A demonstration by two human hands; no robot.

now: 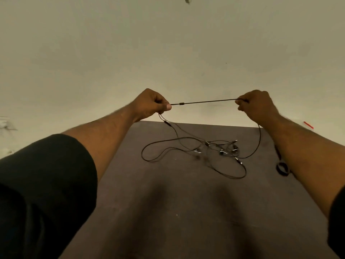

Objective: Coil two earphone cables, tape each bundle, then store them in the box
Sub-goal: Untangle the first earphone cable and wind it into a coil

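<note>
A black earphone cable point(205, 101) is stretched taut between my two raised hands, above the far edge of the dark brown table point(168, 212). My left hand point(151, 105) pinches one end of the stretch, my right hand point(255, 105) the other. From both hands the cable hangs down to a loose tangle of earphone cables point(214, 148) with earbuds and plugs lying on the table. A roll of black tape point(282, 169) lies at the table's right side, partly behind my right forearm. No box is in view.
A pale wall rises behind the table's far edge. A small red object point(308, 125) shows at the right beyond the table. Something whitish lies at the far left edge point(5, 124).
</note>
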